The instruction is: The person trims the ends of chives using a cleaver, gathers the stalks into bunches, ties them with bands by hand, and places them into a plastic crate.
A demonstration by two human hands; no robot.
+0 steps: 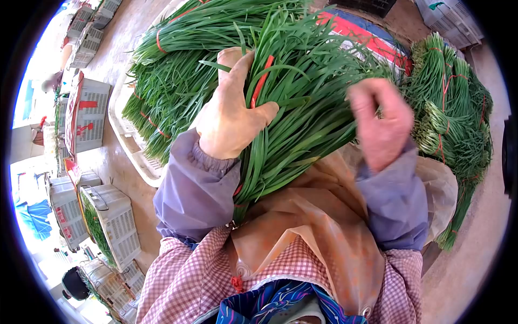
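A loose bunch of garlic chives (318,113) lies across my lap, its long green leaves fanning up and to the right. My left hand (232,108), in a thin pale glove, grips the left side of this bunch, thumb and fingers spread around the leaves. A red band (263,81) runs over the leaves between thumb and forefinger. To the right of the bunch, my right hand (380,121) is raised with its fingers curled into a pinch. Motion smears it slightly, and I cannot make out what is between the fingertips.
Tied chive bundles (172,92) fill a white plastic crate (121,113) at the left. More tied bundles (453,108) are stacked at the right. Several white crates (89,116) stand along the far left floor. A brown plastic apron (302,216) covers my lap.
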